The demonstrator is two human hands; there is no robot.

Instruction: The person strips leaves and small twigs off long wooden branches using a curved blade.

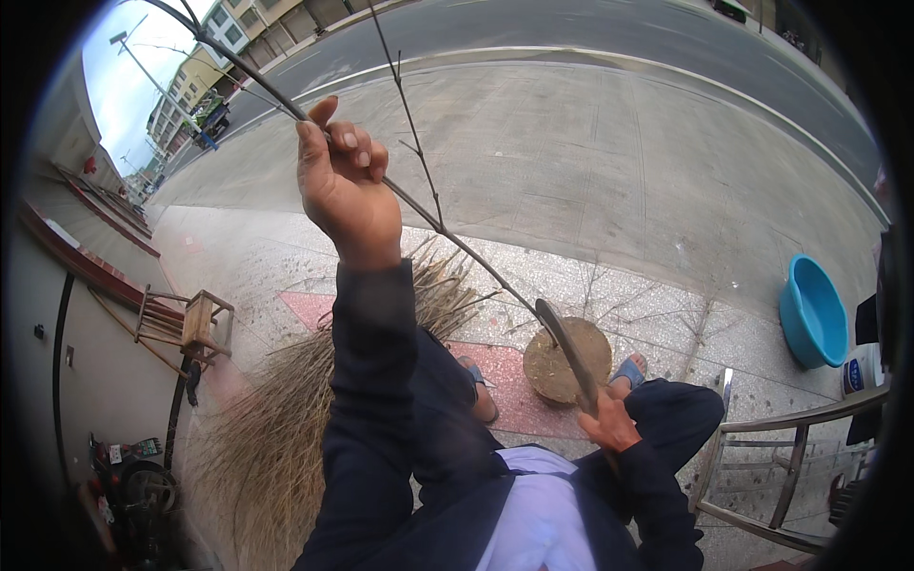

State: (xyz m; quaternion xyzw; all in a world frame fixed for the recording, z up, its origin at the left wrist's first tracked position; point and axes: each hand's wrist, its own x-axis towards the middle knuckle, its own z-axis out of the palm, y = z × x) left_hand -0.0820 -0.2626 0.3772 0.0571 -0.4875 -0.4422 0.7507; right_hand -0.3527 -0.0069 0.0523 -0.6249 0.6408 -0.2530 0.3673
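Observation:
My left hand [350, 185], raised at the upper left, grips a long thin branch [485, 264] with side twigs. The branch slopes down to the right, its lower end beside the blade of a curved billhook [568, 350]. Whether blade and branch touch, I cannot tell. My right hand [610, 425] is closed around the billhook's handle, low in the view. Under the blade stands a round wooden chopping block [535, 371], between my sandalled feet. A large heap of thin brushwood [278, 428] lies to my left, its thicker cut ends beyond my left knee.
A small wooden chair [200, 321] and a toy-like wheeled vehicle [146, 478] stand at the left by the wall. At the right are a blue plastic basin [807, 314], a white bucket [860, 371] and a metal-framed rail [785, 478]. Loose twigs lie past the block; a road runs beyond the pavement.

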